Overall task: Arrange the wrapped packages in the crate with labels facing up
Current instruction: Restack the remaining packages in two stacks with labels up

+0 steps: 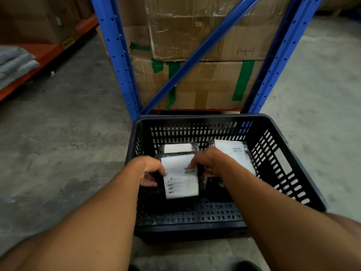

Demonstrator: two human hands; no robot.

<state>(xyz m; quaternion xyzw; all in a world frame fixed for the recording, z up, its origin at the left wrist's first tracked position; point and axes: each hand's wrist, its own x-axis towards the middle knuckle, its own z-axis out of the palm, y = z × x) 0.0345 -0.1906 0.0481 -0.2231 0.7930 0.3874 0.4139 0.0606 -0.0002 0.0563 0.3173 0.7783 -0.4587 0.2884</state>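
Two stacked cardboard boxes (203, 55), patched with green tape, are seen at the far side behind a blue steel rack frame (117, 61). An orange shelf (48, 51) bearing folded grey cloth (15, 63) is noted at the far left, over a grey concrete floor (64, 137).

One black slotted plastic crate (293, 173) is set on the floor just near of the rack. Three wrapped packages are held inside it, all with white labels upward: a far left package (178, 148), a far right package (237, 153) partly covered by the right forearm, and a near package (181, 178) overlapping the far left one.

The near package is grasped at its left edge by the left hand (149, 170) and at its right edge by the right hand (212, 163), fingers curled on it.
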